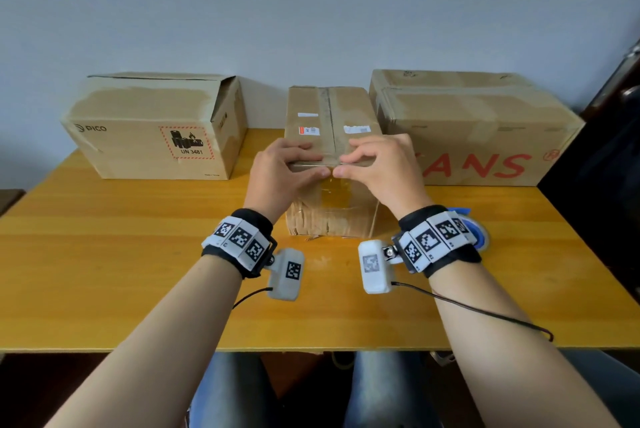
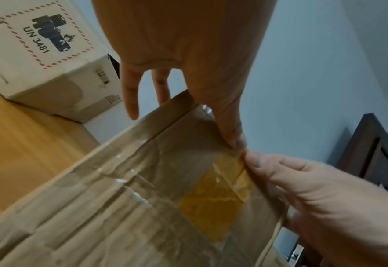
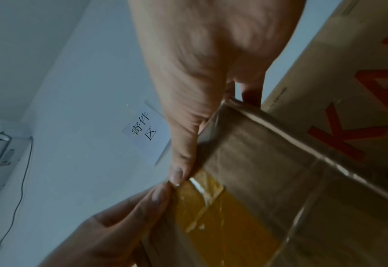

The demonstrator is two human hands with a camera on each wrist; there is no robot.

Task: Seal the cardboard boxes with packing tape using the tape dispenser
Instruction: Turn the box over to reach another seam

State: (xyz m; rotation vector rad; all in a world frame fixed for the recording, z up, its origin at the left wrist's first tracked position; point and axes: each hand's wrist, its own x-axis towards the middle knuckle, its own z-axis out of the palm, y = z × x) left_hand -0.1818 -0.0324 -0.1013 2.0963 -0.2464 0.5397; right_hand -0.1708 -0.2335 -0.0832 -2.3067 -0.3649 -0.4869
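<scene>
A small cardboard box (image 1: 332, 109) stands mid-table, its top flaps closed along a centre seam. An amber strip of packing tape (image 1: 334, 195) runs down its front face and shows in both wrist views (image 2: 213, 204) (image 3: 222, 216). My left hand (image 1: 304, 164) and right hand (image 1: 363, 164) lie over the box's front top edge. The fingers rest on the lid and the two thumb tips meet on the tape at the edge (image 2: 236, 144). The blue tape dispenser (image 1: 479, 237) lies on the table behind my right wrist, mostly hidden.
A PICO box (image 1: 152, 126) with a raised end flap stands at the back left. A larger box with red letters (image 1: 478, 129) stands at the back right, close to the middle one. The yellow wooden table (image 1: 121, 271) runs to a near edge. Dark furniture (image 1: 606, 150) is at the right.
</scene>
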